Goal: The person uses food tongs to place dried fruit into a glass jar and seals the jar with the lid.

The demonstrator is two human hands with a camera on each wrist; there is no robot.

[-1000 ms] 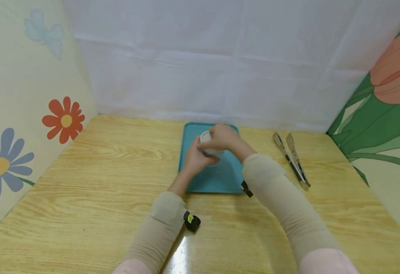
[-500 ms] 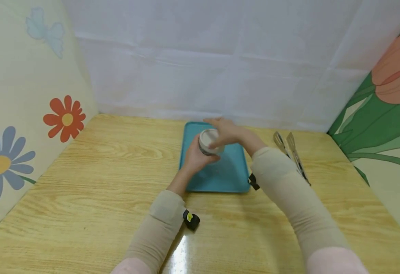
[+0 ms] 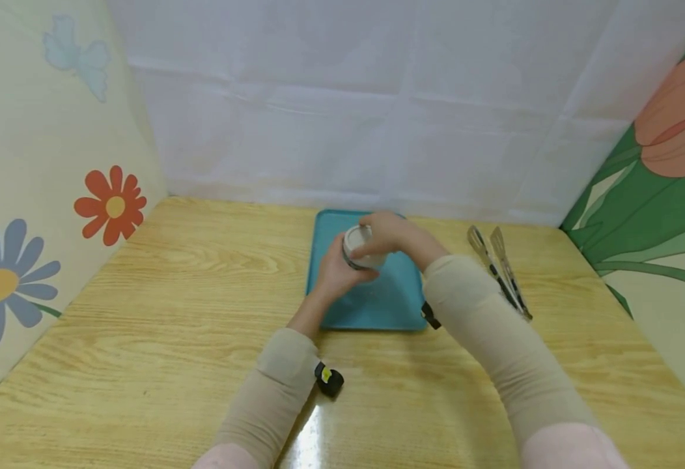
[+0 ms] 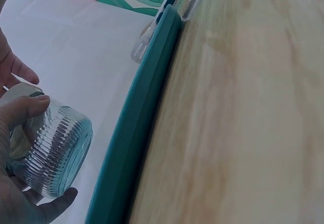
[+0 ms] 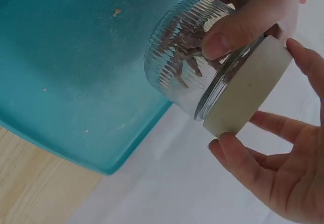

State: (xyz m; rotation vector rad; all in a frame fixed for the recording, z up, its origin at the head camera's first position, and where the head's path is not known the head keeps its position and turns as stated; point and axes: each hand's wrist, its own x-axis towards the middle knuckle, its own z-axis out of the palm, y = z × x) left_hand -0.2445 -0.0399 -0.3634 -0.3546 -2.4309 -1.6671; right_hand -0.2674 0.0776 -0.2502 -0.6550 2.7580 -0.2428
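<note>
A clear ribbed glass jar [image 5: 172, 57] with a pale lid [image 5: 253, 84] is held tilted over a blue tray [image 3: 372, 312]. My left hand [image 3: 336, 270] grips the jar body, its thumb lying across the glass in the right wrist view. From the other side, my right hand [image 3: 386, 234] pinches the lid by its rim between thumb and fingers. The lid sits on the jar's mouth. Brownish shapes show through the glass; I cannot tell whether they are contents or fingers behind it. The ribbed base of the jar faces the left wrist camera.
Metal tongs [image 3: 506, 280] with dark grips lie on the wooden table [image 3: 213, 273], right of the tray. A few small crumbs [image 5: 117, 12] dot the tray. A white sheet [image 3: 319, 130] hangs behind, with flower-painted panels [image 3: 20, 163] at the sides.
Half a second ago my right hand's fingers were spread off the lid; now they are back around its rim. My left hand keeps hold of the jar in nearly the same place.
</note>
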